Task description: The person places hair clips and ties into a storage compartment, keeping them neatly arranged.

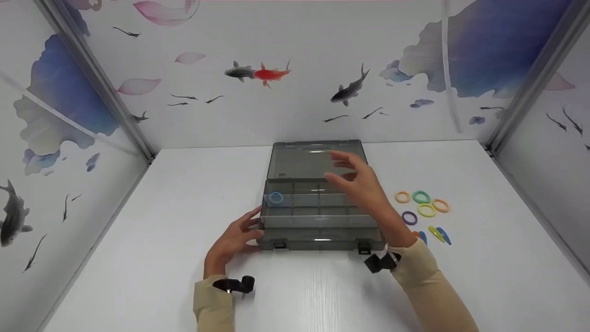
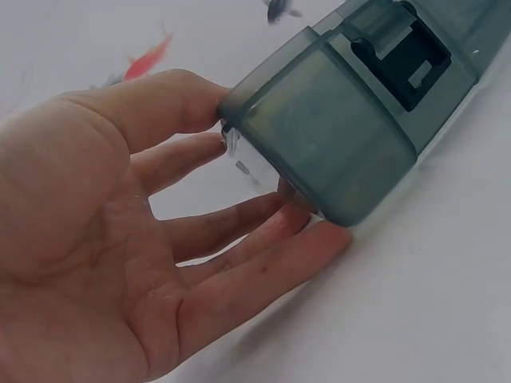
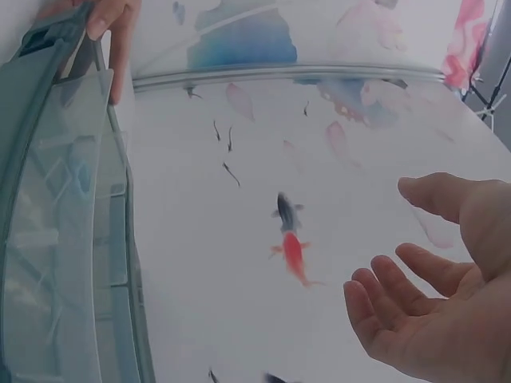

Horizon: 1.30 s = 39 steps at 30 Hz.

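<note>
A grey see-through divided storage box [image 1: 304, 222] rests on the table with its lid [image 1: 295, 161] tipped back. In its left part lies a light-blue ring [image 1: 276, 198]. My left hand [image 1: 236, 237] touches the box's left end. In the left wrist view, the thumb and nearly straight fingers [image 2: 263, 275] meet the edges of that end, beside a dark latch [image 2: 407, 60]. My right hand [image 1: 362, 184] hovers over the box's back right part, thumb and fingers apart. The right wrist view shows that hand [image 3: 439, 295] holding nothing.
To the right of the box lie several coloured rings, among them a green ring [image 1: 421, 197] and a purple ring [image 1: 409, 218]. Small teardrop-shaped pieces, such as a yellow one [image 1: 436, 234], lie nearer, partly behind the right wrist. Fish-patterned walls [image 1: 295, 110] enclose the table [image 1: 184, 184].
</note>
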Motion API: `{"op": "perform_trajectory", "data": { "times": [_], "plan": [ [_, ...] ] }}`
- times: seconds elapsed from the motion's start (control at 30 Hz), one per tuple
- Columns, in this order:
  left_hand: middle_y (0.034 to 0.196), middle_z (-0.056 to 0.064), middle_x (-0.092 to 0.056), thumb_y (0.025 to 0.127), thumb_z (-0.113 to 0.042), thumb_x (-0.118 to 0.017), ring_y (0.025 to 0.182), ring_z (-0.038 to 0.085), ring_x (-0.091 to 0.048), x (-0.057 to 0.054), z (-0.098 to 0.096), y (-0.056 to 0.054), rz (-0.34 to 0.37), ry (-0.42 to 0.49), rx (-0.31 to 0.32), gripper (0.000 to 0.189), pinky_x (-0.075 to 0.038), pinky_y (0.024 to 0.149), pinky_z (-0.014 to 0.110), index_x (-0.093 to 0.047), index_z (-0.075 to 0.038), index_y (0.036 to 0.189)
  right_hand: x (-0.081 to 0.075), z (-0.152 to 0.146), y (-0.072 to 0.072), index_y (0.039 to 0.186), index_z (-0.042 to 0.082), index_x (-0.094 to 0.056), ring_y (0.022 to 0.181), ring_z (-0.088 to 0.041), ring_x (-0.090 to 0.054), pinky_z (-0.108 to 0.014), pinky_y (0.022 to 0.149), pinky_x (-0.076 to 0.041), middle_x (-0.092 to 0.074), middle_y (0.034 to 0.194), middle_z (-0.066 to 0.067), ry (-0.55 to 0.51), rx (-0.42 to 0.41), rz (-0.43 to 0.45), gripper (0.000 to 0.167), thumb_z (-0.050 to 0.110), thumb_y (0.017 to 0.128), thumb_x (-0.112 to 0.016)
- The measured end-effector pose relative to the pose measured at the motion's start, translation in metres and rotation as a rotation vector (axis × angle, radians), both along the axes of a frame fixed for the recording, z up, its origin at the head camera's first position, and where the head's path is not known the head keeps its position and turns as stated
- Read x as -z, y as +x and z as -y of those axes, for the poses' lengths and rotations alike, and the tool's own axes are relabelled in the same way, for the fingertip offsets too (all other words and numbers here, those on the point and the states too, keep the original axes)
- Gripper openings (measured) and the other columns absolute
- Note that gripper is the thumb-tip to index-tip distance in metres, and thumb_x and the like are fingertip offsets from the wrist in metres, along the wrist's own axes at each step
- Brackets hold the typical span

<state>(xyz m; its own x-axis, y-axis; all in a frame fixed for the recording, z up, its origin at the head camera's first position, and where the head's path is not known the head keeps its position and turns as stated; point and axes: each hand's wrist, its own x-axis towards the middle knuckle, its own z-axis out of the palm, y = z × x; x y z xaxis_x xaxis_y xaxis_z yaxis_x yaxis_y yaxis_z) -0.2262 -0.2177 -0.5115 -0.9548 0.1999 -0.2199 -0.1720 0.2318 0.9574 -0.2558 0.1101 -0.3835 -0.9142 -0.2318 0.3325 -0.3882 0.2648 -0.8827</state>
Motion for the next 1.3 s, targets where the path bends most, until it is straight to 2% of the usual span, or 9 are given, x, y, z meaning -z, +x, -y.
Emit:
{"op": "perform_trajectory", "data": {
  "times": [0.27, 0.43, 0.57, 0.73, 0.87, 1.07, 1.17, 1.23, 1.3],
  "plan": [
    [0.161, 0.021, -0.032, 0.094, -0.011, -0.064, 0.142, 0.044, -0.042, 0.000, 0.002, 0.002, -0.004, 0.016, 0.015, 0.073, -0.053, 0.099, 0.055, -0.033, -0.028, 0.157, 0.007, -0.050, 0.007, 0.144, 0.008, -0.051, 0.132, -0.025, -0.053, -0.009, 0.094, -0.043, -0.055, 0.145, -0.011, 0.025, 0.104, 0.043, 0.055, 0.020, 0.094, -0.070],
    [0.161, 0.022, -0.032, 0.095, -0.012, -0.064, 0.143, 0.045, -0.041, 0.003, 0.002, 0.003, -0.004, 0.010, 0.017, 0.072, -0.052, 0.099, 0.056, -0.032, -0.026, 0.158, 0.007, -0.078, 0.006, 0.147, 0.010, -0.048, 0.128, -0.023, -0.056, -0.007, 0.093, -0.044, -0.056, 0.143, -0.011, 0.031, 0.139, 0.069, 0.058, 0.024, 0.095, -0.069],
    [0.161, 0.023, -0.032, 0.095, -0.012, -0.064, 0.142, 0.045, -0.041, 0.003, 0.000, 0.004, -0.003, -0.008, 0.005, 0.071, -0.054, 0.097, 0.055, -0.032, -0.026, 0.158, 0.009, -0.101, 0.005, 0.147, 0.012, -0.049, 0.122, -0.008, -0.056, -0.006, 0.092, -0.042, -0.056, 0.142, -0.011, 0.078, 0.179, 0.031, 0.057, 0.030, 0.096, -0.068],
    [0.160, 0.024, -0.033, 0.095, -0.012, -0.064, 0.142, 0.046, -0.041, 0.001, -0.001, 0.005, -0.015, -0.014, 0.005, 0.071, -0.053, 0.097, 0.057, -0.033, -0.024, 0.158, 0.018, -0.130, 0.001, 0.142, 0.012, -0.055, 0.112, 0.008, -0.054, -0.005, 0.089, -0.043, -0.059, 0.139, -0.011, 0.094, 0.353, -0.055, 0.053, 0.033, 0.095, -0.068],
    [0.160, 0.024, -0.033, 0.095, -0.012, -0.064, 0.142, 0.045, -0.041, 0.002, 0.000, 0.003, -0.015, -0.011, 0.007, 0.071, -0.053, 0.097, 0.057, -0.033, -0.025, 0.158, 0.025, -0.152, -0.002, 0.140, 0.014, -0.058, 0.111, 0.009, -0.053, -0.006, 0.089, -0.042, -0.059, 0.138, -0.009, 0.084, 0.489, -0.039, 0.052, 0.035, 0.094, -0.069],
    [0.160, 0.023, -0.034, 0.094, -0.014, -0.064, 0.142, 0.045, -0.041, 0.004, 0.002, 0.001, -0.014, -0.014, 0.011, 0.072, -0.053, 0.097, 0.056, -0.033, -0.026, 0.158, 0.045, -0.180, -0.011, 0.140, 0.016, -0.059, 0.113, 0.007, -0.048, -0.010, 0.092, -0.041, -0.058, 0.139, -0.006, 0.106, 0.610, 0.048, 0.052, 0.039, 0.094, -0.068],
    [0.160, 0.022, -0.033, 0.094, -0.014, -0.064, 0.143, 0.044, -0.040, 0.005, 0.003, 0.000, -0.012, -0.012, 0.021, 0.073, -0.053, 0.098, 0.055, -0.032, -0.026, 0.158, 0.059, -0.190, -0.014, 0.140, 0.014, -0.059, 0.119, -0.003, -0.050, -0.013, 0.094, -0.041, -0.056, 0.141, -0.008, 0.117, 0.637, 0.097, 0.053, 0.039, 0.094, -0.067],
    [0.161, 0.022, -0.033, 0.094, -0.013, -0.064, 0.143, 0.044, -0.040, 0.004, 0.002, -0.001, -0.007, -0.005, 0.022, 0.073, -0.053, 0.099, 0.055, -0.032, -0.026, 0.158, 0.067, -0.196, -0.016, 0.141, 0.012, -0.057, 0.128, -0.014, -0.050, -0.022, 0.102, -0.042, -0.053, 0.145, -0.010, 0.133, 0.632, 0.145, 0.056, 0.041, 0.095, -0.066],
    [0.161, 0.022, -0.032, 0.094, -0.013, -0.064, 0.142, 0.044, -0.041, 0.002, 0.002, -0.001, -0.013, -0.001, 0.020, 0.073, -0.053, 0.099, 0.055, -0.032, -0.026, 0.158, 0.073, -0.203, -0.018, 0.145, 0.011, -0.053, 0.137, -0.026, -0.044, -0.037, 0.111, -0.041, -0.047, 0.152, -0.013, 0.152, 0.606, 0.213, 0.061, 0.045, 0.095, -0.063]
  ]
}}
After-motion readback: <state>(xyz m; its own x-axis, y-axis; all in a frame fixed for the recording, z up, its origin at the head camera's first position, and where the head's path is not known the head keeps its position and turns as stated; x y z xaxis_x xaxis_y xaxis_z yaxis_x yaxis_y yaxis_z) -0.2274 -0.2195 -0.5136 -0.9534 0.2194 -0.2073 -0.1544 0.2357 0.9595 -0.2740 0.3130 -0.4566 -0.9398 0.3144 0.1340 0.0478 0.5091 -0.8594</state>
